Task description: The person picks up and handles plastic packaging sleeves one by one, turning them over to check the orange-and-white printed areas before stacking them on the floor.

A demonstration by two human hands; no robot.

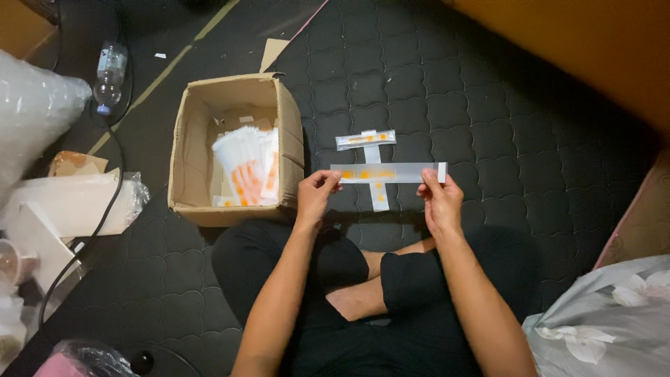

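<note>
The floor is covered by a dark quilted mat (488, 139) with a scalloped stitch pattern, and a person sits cross-legged at its near edge in dim light. A tan wall or board runs across the far right corner, and a yellow line crosses the bare floor beyond the mat's far left edge.

The left hand (315, 195) pinches one end of a long clear plastic sleeve (387, 172) with orange marks, thumb and fingers closed on it; the right hand (438, 201) grips the other end the same way. The sleeve is stretched flat between them, just above the mat in front of the knees.

I count three such pieces: the one held, a shorter sleeve (365, 139) lying farther out on the mat, and a narrow strip (377, 183) lying lengthwise beneath the held one.

One open cardboard box (192, 139) sits on the mat's left side, just beside the left hand, with a stack of white and orange packets (246, 167) inside. One plastic bottle (109, 75) lies off the mat toward the far left corner. A black cable (115, 181) trails past it. A flowered grey cloth (607, 321) sits at the near right corner.
</note>
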